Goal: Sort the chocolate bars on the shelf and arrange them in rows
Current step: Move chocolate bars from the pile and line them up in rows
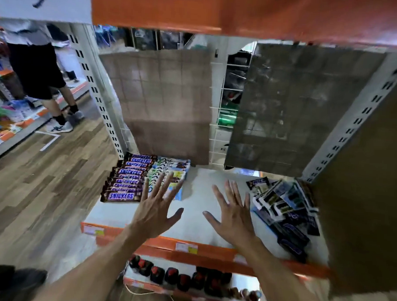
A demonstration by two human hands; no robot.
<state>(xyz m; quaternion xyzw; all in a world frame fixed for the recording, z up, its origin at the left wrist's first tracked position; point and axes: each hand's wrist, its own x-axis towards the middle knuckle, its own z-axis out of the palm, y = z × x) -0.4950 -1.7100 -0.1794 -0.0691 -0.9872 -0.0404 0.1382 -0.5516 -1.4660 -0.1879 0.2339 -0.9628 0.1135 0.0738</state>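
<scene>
On the white shelf [198, 189], brown Snickers bars [125, 180] lie rowed; left hand [155, 208] and right hand [232, 214] spread, empty.

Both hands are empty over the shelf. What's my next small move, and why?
Probably reach the right hand to the jumbled pile of dark-wrapped bars at the right and pick one up. The Snickers row and the pale-wrapped row beside it lie neat, and bare shelf between leaves room for another row.
</scene>
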